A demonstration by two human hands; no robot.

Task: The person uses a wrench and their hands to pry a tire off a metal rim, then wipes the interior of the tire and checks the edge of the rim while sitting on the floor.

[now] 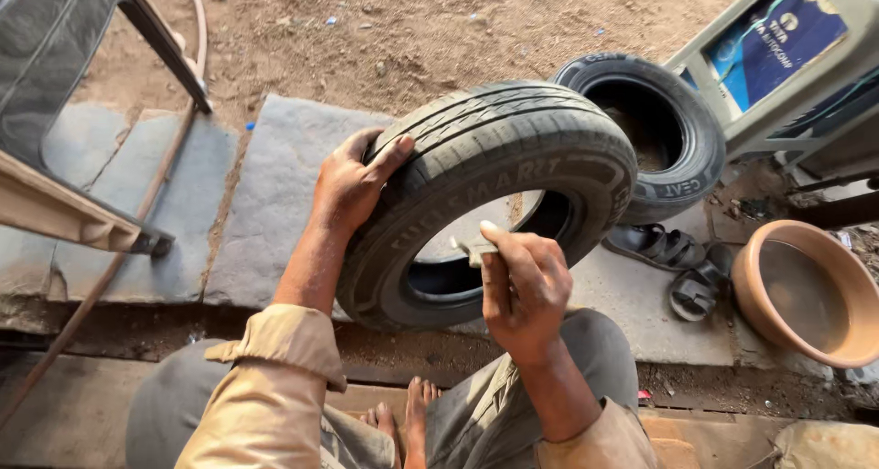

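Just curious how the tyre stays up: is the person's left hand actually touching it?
Touching. The head view shows the left hand spread over the tread of the upright tyre, fingers and thumb pressed flat against the rubber.

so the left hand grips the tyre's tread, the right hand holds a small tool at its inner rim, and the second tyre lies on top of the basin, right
Not quite. In the head view the second tyre lies on the ground apart from the basin. The rest holds: the left hand grips the tyre at its tread, and the right hand holds a small tool at its inner rim.
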